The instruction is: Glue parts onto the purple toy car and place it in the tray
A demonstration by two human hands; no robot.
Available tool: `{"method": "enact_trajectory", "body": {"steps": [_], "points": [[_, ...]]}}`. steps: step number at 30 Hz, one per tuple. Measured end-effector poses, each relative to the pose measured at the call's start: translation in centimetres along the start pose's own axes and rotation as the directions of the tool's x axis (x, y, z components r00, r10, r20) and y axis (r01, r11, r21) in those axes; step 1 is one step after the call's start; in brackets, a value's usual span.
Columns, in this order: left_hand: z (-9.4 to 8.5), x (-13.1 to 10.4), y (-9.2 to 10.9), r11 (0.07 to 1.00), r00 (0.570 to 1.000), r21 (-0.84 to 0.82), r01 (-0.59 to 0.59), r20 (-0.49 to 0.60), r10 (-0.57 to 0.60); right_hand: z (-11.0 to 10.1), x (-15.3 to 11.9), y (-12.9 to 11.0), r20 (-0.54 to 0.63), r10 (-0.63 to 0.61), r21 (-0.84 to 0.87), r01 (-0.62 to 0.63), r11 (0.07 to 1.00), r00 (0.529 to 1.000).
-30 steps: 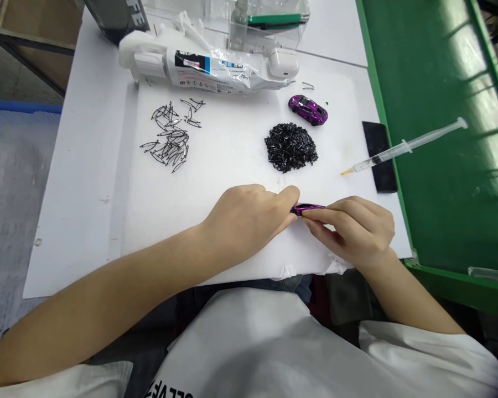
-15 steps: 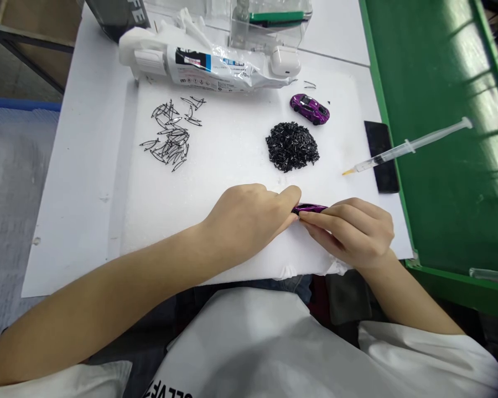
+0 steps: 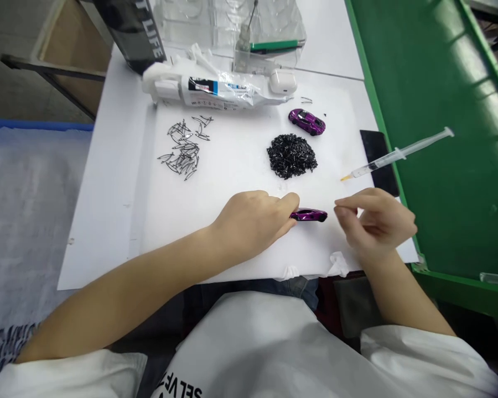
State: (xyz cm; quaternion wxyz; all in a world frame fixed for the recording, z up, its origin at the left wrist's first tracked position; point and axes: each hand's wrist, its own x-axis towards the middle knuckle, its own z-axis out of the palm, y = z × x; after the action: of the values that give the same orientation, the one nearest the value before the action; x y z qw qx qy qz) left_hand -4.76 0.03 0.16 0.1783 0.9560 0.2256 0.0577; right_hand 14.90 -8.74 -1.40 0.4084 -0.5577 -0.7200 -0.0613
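Note:
My left hand [image 3: 255, 224] pinches one end of a purple toy car [image 3: 310, 215] between thumb and fingers, near the front edge of the white board. To the right of that car, my right hand [image 3: 375, 221] is off it, thumb and forefinger brought together; whatever they may hold is too small to make out. Beyond the hands lies a heap of small black pieces [image 3: 291, 156]. A second purple car [image 3: 307, 121] rests behind the heap. Thin black-outlined parts [image 3: 185, 155] are scattered at the left of the board.
A syringe [image 3: 398, 155] with a yellow tip lies over a black flat object [image 3: 379, 149] at the right. A white tube [image 3: 224, 90], a white case [image 3: 283, 81], a dark bottle [image 3: 130, 36] and a clear tray with a green tool [image 3: 274, 46] line the back.
My right hand has let go of the purple car and moved right. My left hand still holds the car, more of which now shows. The view has shifted slightly.

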Motion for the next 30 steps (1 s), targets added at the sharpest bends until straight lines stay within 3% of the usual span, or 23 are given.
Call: {"method": "enact_trajectory", "body": {"steps": [2, 3, 7, 9, 12, 14, 16, 18, 20, 22, 23, 26, 30], "points": [[-0.2, 0.0, 0.1, 1.0, 1.0, -0.018, -0.022, 0.016, 0.022, -0.2, 0.3, -0.1, -0.099, 0.098, 0.083, -0.09, 0.993, 0.99], [-0.2, 0.0, 0.1, 0.999, 0.999, -0.022, -0.042, 0.028, 0.043, -0.3, 0.7, -0.3, -0.079, 0.114, 0.113, -0.105, 0.988, 0.99], [-0.5, -0.2, 0.8, 0.988, 0.986, 0.064, -0.138, 0.105, 0.131, -0.2, 3.9, -1.7, 0.238, 0.009, 0.057, -0.024, 0.998, 0.971], [-0.9, -0.8, 1.7, 0.979, 0.982, 0.131, -0.156, 0.123, 0.14, 1.0, 6.0, -2.5, 0.321, -0.055, 0.019, 0.052, 0.998, 0.946], [-1.7, -2.9, 3.7, 0.976, 0.992, 0.186, -0.116, 0.073, 0.104, 4.3, 9.3, -3.2, 0.44, -0.049, -0.056, 0.082, 0.995, 0.897], [-1.8, -4.9, 5.3, 0.985, 0.994, 0.131, -0.113, 0.015, 0.112, 7.3, 11.4, -3.4, 0.527, 0.002, -0.14, 0.085, 0.986, 0.85], [-0.8, -6.8, 6.7, 0.978, 0.979, -0.063, -0.199, 0.027, 0.201, 10.1, 13.2, -3.4, 0.573, 0.051, -0.222, 0.096, 0.97, 0.818], [1.3, -8.5, 7.6, 0.938, 0.972, -0.282, -0.2, 0.067, 0.227, 12.3, 14.7, -3.4, 0.599, 0.079, -0.289, 0.123, 0.949, 0.797], [4.3, -9.7, 7.9, 0.913, 0.981, -0.404, -0.055, 0.149, 0.125, 13.9, 15.6, -3.3, 0.616, 0.084, -0.327, 0.157, 0.932, 0.783], [7.4, -10.6, 7.6, 0.88, 0.973, -0.446, 0.165, 0.22, -0.07, 14.9, 15.9, -3.1, 0.625, 0.078, -0.34, 0.181, 0.923, 0.777], [8.8, -10.9, 7.4, 0.836, 0.949, -0.461, 0.298, 0.239, -0.206, 15.3, 16.0, -3.0, 0.626, 0.077, -0.344, 0.186, 0.92, 0.776], [12.0, -11.1, 6.5, 0.735, 0.862, -0.452, 0.505, 0.225, -0.454, 16.2, 16.0, -2.8, 0.621, 0.091, -0.362, 0.183, 0.914, 0.778], [14.1, -10.4, 6.0, 0.628, 0.755, -0.453, 0.633, 0.181, -0.63, 15.3, 16.2, -3.5, 0.57, 0.144, -0.4, 0.12, 0.908, 0.809]]}}
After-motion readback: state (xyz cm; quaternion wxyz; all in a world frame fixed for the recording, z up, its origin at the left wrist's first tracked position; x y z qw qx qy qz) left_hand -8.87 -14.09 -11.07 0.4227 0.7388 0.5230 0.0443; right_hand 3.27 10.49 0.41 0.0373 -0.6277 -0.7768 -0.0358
